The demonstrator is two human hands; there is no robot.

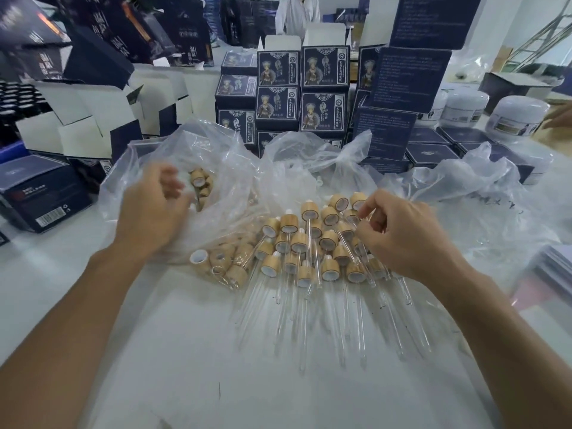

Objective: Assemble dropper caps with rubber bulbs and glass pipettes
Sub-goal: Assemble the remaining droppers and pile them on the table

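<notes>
White worktable (185, 351), stacked navy cartons (322, 113) behind: dropper assembly station

Right hand (402, 239) fingers pinch a thin glass pipette (346, 239) over the finished droppers (309, 261); left hand (151, 212) fingers curl inside the plastic bag (216, 156) of bamboo caps (201, 184), contents of grip apparently blurred. Pipettes: light, slick, brittle; grip near the collar, never the tip

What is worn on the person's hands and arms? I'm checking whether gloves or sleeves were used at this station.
Nothing is worn. The left hand and right hand are bare, with no gloves. Both forearms are uncovered as far as the frame shows, with no sleeve edge in view. No rings, watch, wristband or markings show on the fingers or wrists.
</notes>
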